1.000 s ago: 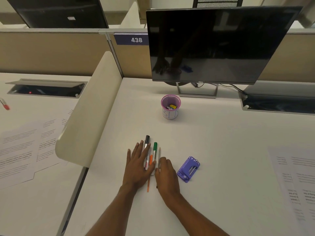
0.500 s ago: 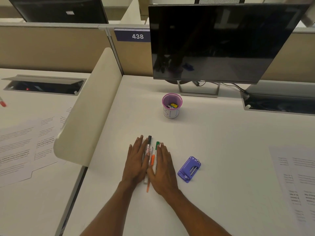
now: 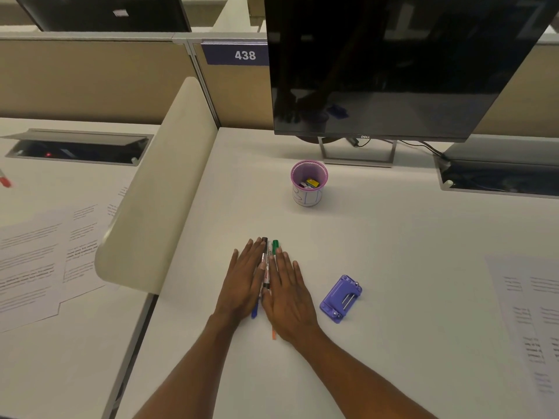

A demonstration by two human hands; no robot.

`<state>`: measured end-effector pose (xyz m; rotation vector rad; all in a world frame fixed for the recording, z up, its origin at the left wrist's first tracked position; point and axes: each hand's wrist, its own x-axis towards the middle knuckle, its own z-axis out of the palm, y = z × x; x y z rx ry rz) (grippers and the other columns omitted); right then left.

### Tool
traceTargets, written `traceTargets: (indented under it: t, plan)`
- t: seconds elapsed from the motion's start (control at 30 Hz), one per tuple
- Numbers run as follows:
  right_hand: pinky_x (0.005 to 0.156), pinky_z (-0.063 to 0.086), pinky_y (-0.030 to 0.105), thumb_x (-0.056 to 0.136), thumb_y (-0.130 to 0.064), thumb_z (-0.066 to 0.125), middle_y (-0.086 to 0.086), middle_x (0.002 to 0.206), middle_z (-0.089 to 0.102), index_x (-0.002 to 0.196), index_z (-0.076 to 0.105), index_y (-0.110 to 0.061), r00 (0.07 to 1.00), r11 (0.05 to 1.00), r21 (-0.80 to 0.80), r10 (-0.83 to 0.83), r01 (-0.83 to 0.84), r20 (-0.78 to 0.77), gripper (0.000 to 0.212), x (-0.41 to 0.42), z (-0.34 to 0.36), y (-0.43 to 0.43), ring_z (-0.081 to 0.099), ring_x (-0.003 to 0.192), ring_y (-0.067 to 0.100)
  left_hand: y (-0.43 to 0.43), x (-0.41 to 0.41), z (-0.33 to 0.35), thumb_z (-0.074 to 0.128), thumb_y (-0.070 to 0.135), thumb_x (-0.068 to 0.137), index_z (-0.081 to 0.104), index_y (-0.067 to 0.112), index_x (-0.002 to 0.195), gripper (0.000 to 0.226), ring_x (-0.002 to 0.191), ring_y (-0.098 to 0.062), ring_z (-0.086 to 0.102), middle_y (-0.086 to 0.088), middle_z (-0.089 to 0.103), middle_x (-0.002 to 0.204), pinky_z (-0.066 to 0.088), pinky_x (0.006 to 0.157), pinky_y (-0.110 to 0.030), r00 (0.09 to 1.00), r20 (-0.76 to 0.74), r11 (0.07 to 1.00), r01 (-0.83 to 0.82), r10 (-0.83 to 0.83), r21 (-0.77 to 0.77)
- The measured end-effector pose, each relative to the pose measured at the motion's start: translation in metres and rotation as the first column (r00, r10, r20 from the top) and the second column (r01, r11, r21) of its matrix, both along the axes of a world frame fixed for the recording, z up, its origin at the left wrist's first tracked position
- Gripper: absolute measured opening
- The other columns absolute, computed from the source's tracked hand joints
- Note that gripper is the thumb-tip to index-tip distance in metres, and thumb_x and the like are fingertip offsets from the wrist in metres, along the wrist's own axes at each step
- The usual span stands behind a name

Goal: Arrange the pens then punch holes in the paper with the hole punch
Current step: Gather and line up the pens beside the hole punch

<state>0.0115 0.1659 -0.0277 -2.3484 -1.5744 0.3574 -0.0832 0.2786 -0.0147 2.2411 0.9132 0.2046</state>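
White tabletop (image 3: 393,252) in a tan-walled cubicle; purple sign (image 3: 239,55) reads "438", black monitor (image 3: 393,65) reads "DELL". Flat left hand (image 3: 243,282) and right hand (image 3: 287,297), fingers straight, press the coloured pens (image 3: 266,267) between them. Purple plastic hole punch (image 3: 340,297) lies near the right hand.

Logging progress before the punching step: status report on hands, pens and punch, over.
Left hand and right hand flat, fingers straight, squeezing pens together. Hole punch lies free, right of them. Paper far right; nothing lies between.
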Motion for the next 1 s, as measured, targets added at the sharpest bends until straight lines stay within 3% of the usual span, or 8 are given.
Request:
traceTargets:
  t: [0.2, 0.33, 0.43, 0.83, 1.0]
  plan:
    - [0.128, 0.009, 0.046, 0.102, -0.043, 0.016, 0.012, 0.170, -0.003, 0.162, 0.003, -0.010, 0.999, 0.999, 0.004, -0.032, 0.032, -0.017, 0.069, -0.013, 0.006, 0.020, -0.004, 0.157, 0.025, 0.001, -0.004, 0.004, 0.014, 0.056, 0.106, 0.018, 0.028, 0.166, 0.067, 0.159, 0.002, 0.007, 0.014, 0.015, 0.173, 0.005, 0.133, -0.040, 1.000, 0.014, 0.999, -0.024, 0.024, -0.027]
    - [0.128, 0.006, 0.047, 0.103, -0.041, 0.027, 0.015, 0.169, -0.008, 0.161, -0.004, -0.008, 0.999, 1.000, -0.007, -0.027, 0.027, 0.029, 0.073, -0.023, 0.010, 0.032, -0.008, 0.157, 0.029, 0.004, -0.010, 0.007, 0.026, 0.049, 0.109, 0.014, 0.030, 0.167, 0.062, 0.159, 0.004, 0.001, 0.018, 0.010, 0.173, 0.001, 0.133, -0.038, 0.999, 0.024, 0.999, -0.020, 0.021, -0.047]
    - [0.127, 0.008, 0.048, 0.101, -0.041, 0.018, 0.016, 0.169, -0.008, 0.161, -0.006, -0.009, 0.999, 1.000, -0.002, -0.016, 0.016, 0.041, 0.072, -0.025, 0.013, 0.033, -0.008, 0.157, 0.031, 0.007, -0.014, 0.009, 0.029, 0.051, 0.108, 0.012, 0.031, 0.167, 0.064, 0.158, 0.004, -0.002, 0.019, 0.007, 0.173, -0.001, 0.132, -0.037, 1.000, 0.007, 0.999, 0.005, -0.004, -0.044]
    - [0.127, 0.008, 0.049, 0.104, -0.039, 0.024, 0.012, 0.170, 0.001, 0.162, 0.006, -0.008, 0.998, 0.999, -0.037, -0.024, 0.026, 0.054, 0.068, 0.001, 0.025, 0.011, -0.001, 0.157, 0.027, -0.009, -0.009, 0.024, 0.027, 0.054, 0.105, 0.014, 0.029, 0.166, 0.068, 0.160, -0.002, -0.003, 0.012, 0.008, 0.174, -0.001, 0.133, -0.045, 0.999, -0.009, 0.999, -0.033, 0.033, 0.029]
    - [0.126, 0.013, 0.051, 0.105, -0.044, 0.028, 0.014, 0.168, 0.013, 0.160, 0.018, -0.007, 0.992, 0.998, -0.039, -0.042, 0.046, 0.116, 0.067, 0.011, 0.035, -0.005, 0.014, 0.156, 0.028, -0.024, -0.004, 0.036, 0.025, 0.052, 0.103, 0.014, 0.023, 0.166, 0.070, 0.161, -0.007, -0.001, 0.008, 0.008, 0.174, 0.000, 0.132, -0.047, 0.999, -0.002, 0.996, -0.033, 0.033, 0.087]
